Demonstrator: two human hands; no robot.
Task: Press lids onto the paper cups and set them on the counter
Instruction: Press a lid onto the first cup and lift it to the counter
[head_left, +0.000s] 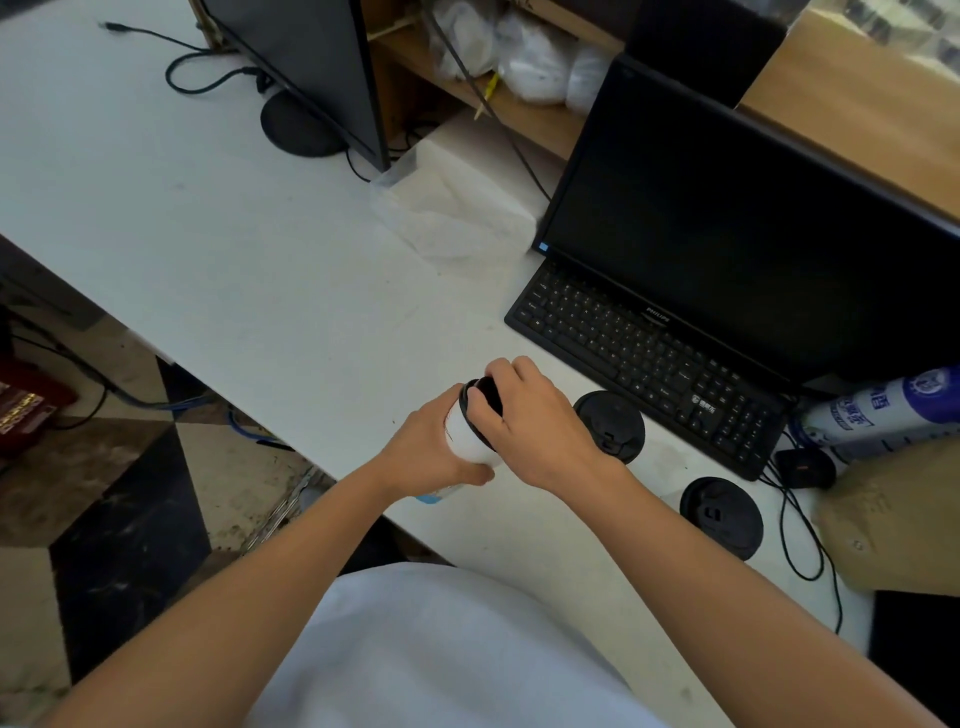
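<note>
My left hand (434, 449) grips a white paper cup (467, 434) around its side, held tilted just above the white counter (208, 208) near its front edge. A black lid (485, 397) sits on the cup's rim, and my right hand (530, 421) curls over that lid from the right, fingers on its top and edge. Two more black lids lie flat on the counter to the right: one (610, 426) close to my right hand, another (722, 517) nearer the front.
A black keyboard (649, 364) and a dark monitor (753, 228) stand to the right. Another monitor on a round base (296, 124) is at the back. A clear plastic bag (452, 208), a blue and white bottle (883, 410) and black cables (805, 545) also lie here.
</note>
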